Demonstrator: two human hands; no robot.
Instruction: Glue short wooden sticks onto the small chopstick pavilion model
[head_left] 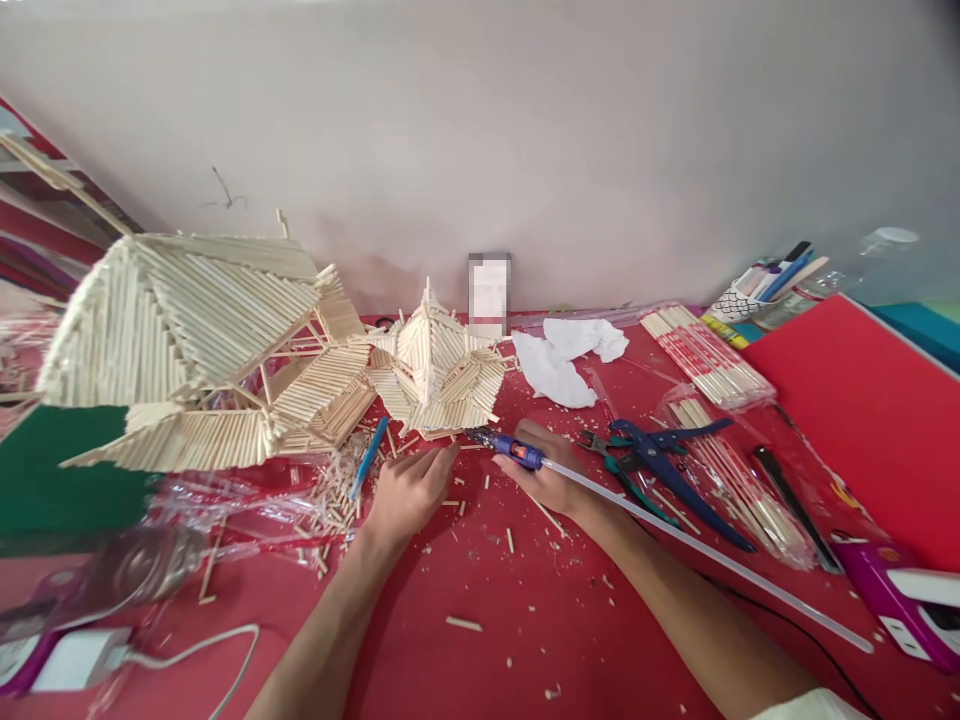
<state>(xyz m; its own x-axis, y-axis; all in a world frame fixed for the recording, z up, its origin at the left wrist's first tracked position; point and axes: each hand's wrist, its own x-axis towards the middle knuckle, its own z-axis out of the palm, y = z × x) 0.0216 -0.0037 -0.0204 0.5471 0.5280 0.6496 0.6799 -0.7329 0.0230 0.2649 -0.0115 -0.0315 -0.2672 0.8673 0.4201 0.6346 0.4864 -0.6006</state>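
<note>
My right hand (551,465) is wrapped round a small blue glue gun (517,450), with a long translucent glue stick (697,550) running out of its back end. Its dark nozzle points left, close to the lower front edge of a small pagoda-like roof model (431,365) made of wooden sticks. My left hand (412,485) is closed just below that edge, fingertips pressed together close to the nozzle; what they pinch is hidden. A larger stick-built house model (187,320) with a curved roof stands to the left.
Right of my hands lie blue-handled cutters (667,460), green-handled pliers (630,480) and packs of wooden sticks (709,355). Torn white paper (559,365) lies behind. A blue pen-like tool (369,458) rests on stick offcuts (337,490). A white cable (195,650) curls at front left.
</note>
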